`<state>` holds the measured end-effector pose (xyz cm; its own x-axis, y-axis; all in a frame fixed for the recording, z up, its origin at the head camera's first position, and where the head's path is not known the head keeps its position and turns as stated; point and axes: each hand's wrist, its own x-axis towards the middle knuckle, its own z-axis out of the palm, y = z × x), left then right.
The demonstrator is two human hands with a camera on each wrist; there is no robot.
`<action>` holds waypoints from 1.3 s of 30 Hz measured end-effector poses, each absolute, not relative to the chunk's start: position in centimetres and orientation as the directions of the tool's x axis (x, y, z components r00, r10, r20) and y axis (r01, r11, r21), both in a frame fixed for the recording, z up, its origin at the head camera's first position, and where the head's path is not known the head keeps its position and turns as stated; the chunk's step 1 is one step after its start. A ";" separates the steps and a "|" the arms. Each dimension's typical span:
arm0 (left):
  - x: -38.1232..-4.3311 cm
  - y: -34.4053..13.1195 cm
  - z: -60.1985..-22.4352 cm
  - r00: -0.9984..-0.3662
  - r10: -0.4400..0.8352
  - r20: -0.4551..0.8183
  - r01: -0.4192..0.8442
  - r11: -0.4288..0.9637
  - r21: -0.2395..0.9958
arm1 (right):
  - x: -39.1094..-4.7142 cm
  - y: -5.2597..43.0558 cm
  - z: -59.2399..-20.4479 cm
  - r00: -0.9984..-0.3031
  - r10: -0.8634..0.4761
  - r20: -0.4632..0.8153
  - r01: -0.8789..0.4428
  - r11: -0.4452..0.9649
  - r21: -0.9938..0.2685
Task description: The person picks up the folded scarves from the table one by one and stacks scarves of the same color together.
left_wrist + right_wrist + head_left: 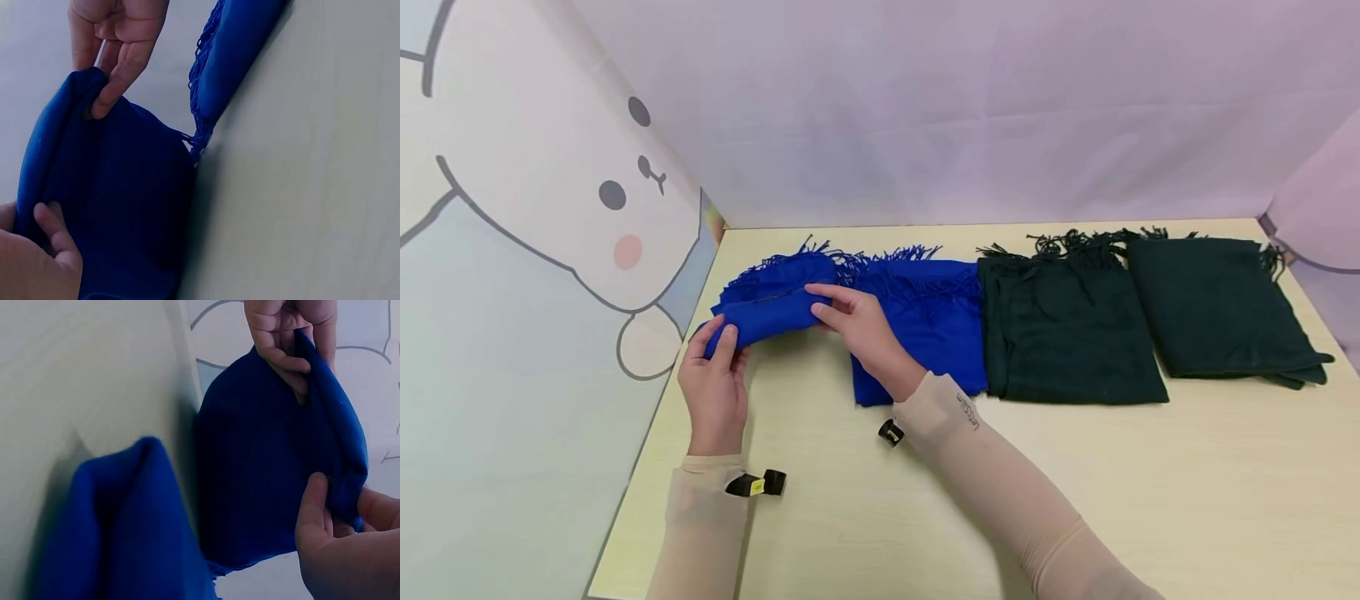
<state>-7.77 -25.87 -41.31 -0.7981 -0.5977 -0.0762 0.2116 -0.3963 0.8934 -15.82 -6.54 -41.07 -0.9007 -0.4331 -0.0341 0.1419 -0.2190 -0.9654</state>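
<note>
A folded blue fringed scarf (775, 321) is at the left end of the table, its near edge lifted off the surface. My left hand (715, 383) pinches that edge at its left corner, thumb on top. The right hand (861, 325) pinches the same edge near its right corner. In the left wrist view, the scarf's underside (137, 181) hangs between both hands. The right wrist view shows the raised edge bunched between the right hand's (350, 556) thumb and fingers. Fringe lies along the scarf's far side.
A second folded blue scarf (925, 350) lies just right of the held one. Beyond it are two folded dark green fringed scarves, one (1075, 333) beside the blue and another (1217, 308) at the right. A pale curtain (962, 117) hangs behind the table (850, 517).
</note>
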 end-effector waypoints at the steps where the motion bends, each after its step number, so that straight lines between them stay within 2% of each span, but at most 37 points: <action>1: -7.7 -25.8 -41.2 -0.796 -0.603 -0.046 0.232 -0.375 0.898 | -15.8 -6.5 -40.9 -0.899 -0.437 -0.024 0.128 -0.210 -0.969; 5: -7.6 -25.5 -40.4 -0.794 -0.606 0.048 0.282 -0.297 0.912 | -15.7 -6.2 -40.0 -0.896 -0.443 0.007 0.091 -0.200 -0.976; 10: -7.2 -25.5 -39.3 -0.786 -0.611 0.093 0.294 -0.238 0.926 | -15.5 -5.8 -39.2 -0.885 -0.463 0.048 0.051 -0.200 -0.979; 18: -6.7 -25.1 -37.6 -0.758 -0.620 0.203 0.389 -0.180 0.903 | -14.7 -5.5 -38.4 -0.881 -0.458 0.121 -0.020 -0.219 -0.976; 30: -5.1 -24.5 -35.2 -0.735 -0.628 0.254 0.439 -0.157 0.885 | -13.6 -4.8 -36.7 -0.863 -0.478 0.162 -0.070 -0.204 -0.976; 39: -5.0 -24.0 -33.7 -0.739 -0.606 0.296 0.406 -0.050 0.912 | -13.3 -3.9 -35.0 -0.859 -0.462 0.220 -0.113 -0.249 -0.962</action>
